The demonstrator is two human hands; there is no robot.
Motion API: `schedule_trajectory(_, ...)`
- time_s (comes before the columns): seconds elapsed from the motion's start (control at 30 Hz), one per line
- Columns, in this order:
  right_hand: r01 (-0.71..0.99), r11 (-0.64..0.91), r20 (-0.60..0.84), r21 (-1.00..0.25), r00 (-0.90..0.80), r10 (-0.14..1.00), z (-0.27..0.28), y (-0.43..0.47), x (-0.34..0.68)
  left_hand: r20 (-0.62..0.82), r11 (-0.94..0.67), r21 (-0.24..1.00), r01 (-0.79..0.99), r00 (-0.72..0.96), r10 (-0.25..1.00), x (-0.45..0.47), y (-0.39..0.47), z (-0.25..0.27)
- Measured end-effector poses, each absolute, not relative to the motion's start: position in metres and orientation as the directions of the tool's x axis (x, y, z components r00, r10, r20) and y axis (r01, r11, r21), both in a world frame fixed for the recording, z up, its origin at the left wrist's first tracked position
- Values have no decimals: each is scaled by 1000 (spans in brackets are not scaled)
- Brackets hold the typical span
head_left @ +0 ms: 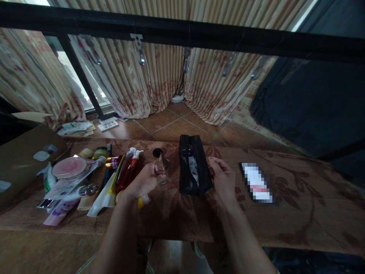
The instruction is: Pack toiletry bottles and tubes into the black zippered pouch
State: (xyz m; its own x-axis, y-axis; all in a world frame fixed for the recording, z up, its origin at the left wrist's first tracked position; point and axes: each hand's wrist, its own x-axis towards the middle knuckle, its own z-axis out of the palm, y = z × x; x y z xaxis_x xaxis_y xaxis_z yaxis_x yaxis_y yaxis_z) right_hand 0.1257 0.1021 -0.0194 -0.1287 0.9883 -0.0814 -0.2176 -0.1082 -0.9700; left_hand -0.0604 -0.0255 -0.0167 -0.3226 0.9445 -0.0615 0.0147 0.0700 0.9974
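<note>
My left hand (146,179) is closed around a small shiny brownish tube (162,163), its flat end pointing up and partly hidden by the fingers. Just behind it shows a round black cap (157,152); what it belongs to is hidden. Right of that hand lies a black zip pouch (203,164) with its top open. Inside the pouch rests a white and blue tube (193,167). My right hand (224,178) pinches the pouch's right edge with thumb and fingers.
Left on the cloth-covered table (299,213) lie several tubes and bottles, among them a red pump bottle (129,171) and a round pink container (70,168). A cardboard box (25,152) stands at far left. A phone (256,183) lies at right. Curtains hang behind.
</note>
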Motion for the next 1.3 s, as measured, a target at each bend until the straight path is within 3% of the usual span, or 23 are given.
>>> schedule_trajectory(0.23, -219, -84, -55, -972, -134, 989, -19, 103, 125, -136, 111, 990, -82, -448, 884, -56, -25, -9)
schedule_trajectory(0.43, -235, -104, -74, -966, -133, 988, -17, 101, 125, -153, 92, 983, -158, -437, 887, -60, -26, -11)
schedule_trajectory(0.87, -244, -85, -53, -966, -134, 990, -19, 102, 124, 11, 20, 998, 51, -545, 838, -48, -11, -19)
schedule_trajectory(1.1, -265, -57, -22, -963, -132, 991, -20, 105, 122, 15, 7, 1000, 27, -728, 685, -37, 1, -25)
schedule_trajectory(1.3, -266, -55, -21, -962, -127, 992, -21, 106, 123, -9, 12, 1000, -2, -784, 621, -31, 3, -27)
